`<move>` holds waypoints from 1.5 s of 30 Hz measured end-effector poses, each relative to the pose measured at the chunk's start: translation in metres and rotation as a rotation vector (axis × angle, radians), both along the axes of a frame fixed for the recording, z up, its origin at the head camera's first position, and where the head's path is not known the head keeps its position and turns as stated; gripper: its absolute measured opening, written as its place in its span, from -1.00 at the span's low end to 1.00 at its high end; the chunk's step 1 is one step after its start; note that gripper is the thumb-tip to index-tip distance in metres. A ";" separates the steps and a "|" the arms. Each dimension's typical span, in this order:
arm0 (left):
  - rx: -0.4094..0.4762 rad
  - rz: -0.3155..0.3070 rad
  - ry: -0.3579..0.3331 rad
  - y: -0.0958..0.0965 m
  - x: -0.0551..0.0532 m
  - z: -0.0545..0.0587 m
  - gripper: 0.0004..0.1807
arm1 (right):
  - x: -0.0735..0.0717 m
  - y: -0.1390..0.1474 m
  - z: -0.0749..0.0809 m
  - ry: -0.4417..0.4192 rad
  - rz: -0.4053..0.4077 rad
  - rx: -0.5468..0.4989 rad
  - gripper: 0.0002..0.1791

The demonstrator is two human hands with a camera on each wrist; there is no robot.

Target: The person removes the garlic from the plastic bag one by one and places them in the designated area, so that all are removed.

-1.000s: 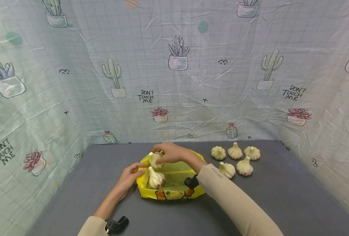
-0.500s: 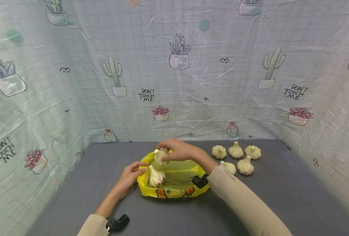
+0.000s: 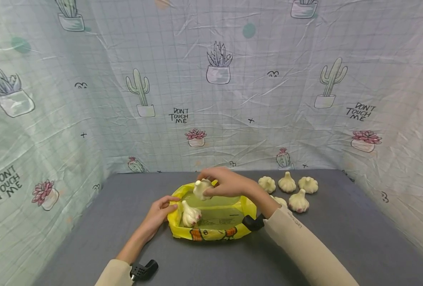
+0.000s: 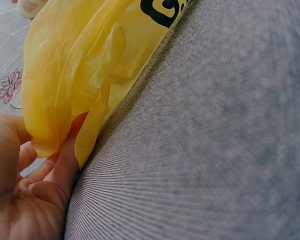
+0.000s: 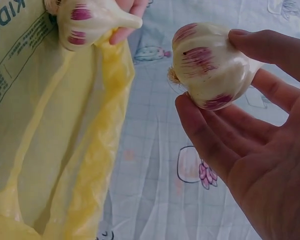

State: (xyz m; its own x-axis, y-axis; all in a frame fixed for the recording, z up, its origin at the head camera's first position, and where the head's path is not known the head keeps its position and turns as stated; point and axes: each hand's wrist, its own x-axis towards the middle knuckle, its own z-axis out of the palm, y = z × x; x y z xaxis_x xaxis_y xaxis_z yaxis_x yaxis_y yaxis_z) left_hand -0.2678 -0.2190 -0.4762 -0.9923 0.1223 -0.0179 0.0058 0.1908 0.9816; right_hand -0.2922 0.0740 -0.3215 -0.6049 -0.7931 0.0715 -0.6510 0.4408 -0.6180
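A yellow plastic bag [image 3: 211,234] with a printed front lies open-mouthed on the table. At its left end, my left hand [image 3: 158,214] pinches the rim; in the left wrist view its fingers [image 4: 65,165] fold around the yellow film. One garlic bulb [image 3: 191,214] with purple streaks sits inside the bag's left part, stem up. My right hand [image 3: 229,182] grips another garlic bulb [image 5: 210,65] between thumb and fingertips, above the bag's far side. In the right wrist view, that held bulb is apart from the bag and the other bulb.
Several more garlic bulbs [image 3: 299,201] stand in a group on the grey table [image 3: 340,238], right of the bag; my right forearm partly hides one. A printed cloth [image 3: 183,79] hangs behind the table and along both sides.
My right hand has carried its garlic bulb rightward and slightly up, away from the bag's left end. The left hand keeps its hold on the rim, and the bulb in the bag stays there.
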 end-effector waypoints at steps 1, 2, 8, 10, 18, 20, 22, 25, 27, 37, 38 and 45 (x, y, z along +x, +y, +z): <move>0.001 0.000 0.001 0.000 0.000 0.000 -0.63 | 0.001 0.002 0.000 0.003 0.000 -0.001 -0.59; 0.000 0.000 -0.001 0.000 0.000 0.000 -0.64 | 0.001 0.003 0.000 0.001 0.001 -0.003 -0.59; -0.015 0.006 -0.009 0.000 0.000 0.002 -0.65 | 0.005 0.015 0.000 -0.016 -0.019 -0.034 -0.58; -0.021 0.010 -0.009 0.000 0.000 0.002 -0.66 | 0.006 0.019 0.000 -0.017 -0.028 -0.038 -0.57; -0.026 0.001 -0.003 -0.001 0.001 0.001 -0.64 | 0.014 0.035 -0.001 -0.008 -0.051 -0.045 -0.56; -0.025 0.003 -0.003 0.000 0.001 0.002 -0.64 | 0.015 0.038 -0.001 -0.005 -0.051 -0.056 -0.57; -0.027 0.005 -0.003 0.000 0.001 0.001 -0.64 | 0.017 0.041 -0.002 -0.003 -0.050 -0.068 -0.57; -0.028 0.007 -0.004 0.000 0.000 0.001 -0.64 | 0.019 0.046 -0.003 0.002 -0.054 -0.079 -0.58; -0.028 0.004 -0.003 0.000 0.000 0.001 -0.64 | 0.020 0.050 -0.004 0.000 -0.059 -0.084 -0.58; -0.031 -0.002 -0.001 0.000 0.000 0.001 -0.63 | 0.023 0.068 -0.011 -0.024 -0.077 -0.116 -0.58; -0.031 -0.003 -0.001 0.000 0.000 0.001 -0.63 | 0.022 0.070 -0.012 -0.029 -0.080 -0.118 -0.58; -0.026 0.001 -0.006 0.001 0.001 0.002 -0.63 | 0.020 0.080 -0.023 -0.045 -0.088 -0.119 -0.57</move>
State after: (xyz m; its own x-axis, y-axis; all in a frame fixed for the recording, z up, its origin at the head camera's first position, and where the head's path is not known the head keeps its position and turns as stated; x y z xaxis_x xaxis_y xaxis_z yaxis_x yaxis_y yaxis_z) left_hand -0.2669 -0.2183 -0.4746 -0.9923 0.1207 -0.0270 -0.0003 0.2164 0.9763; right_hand -0.2719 0.1545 -0.3443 -0.6768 -0.7241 0.1329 -0.5832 0.4170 -0.6971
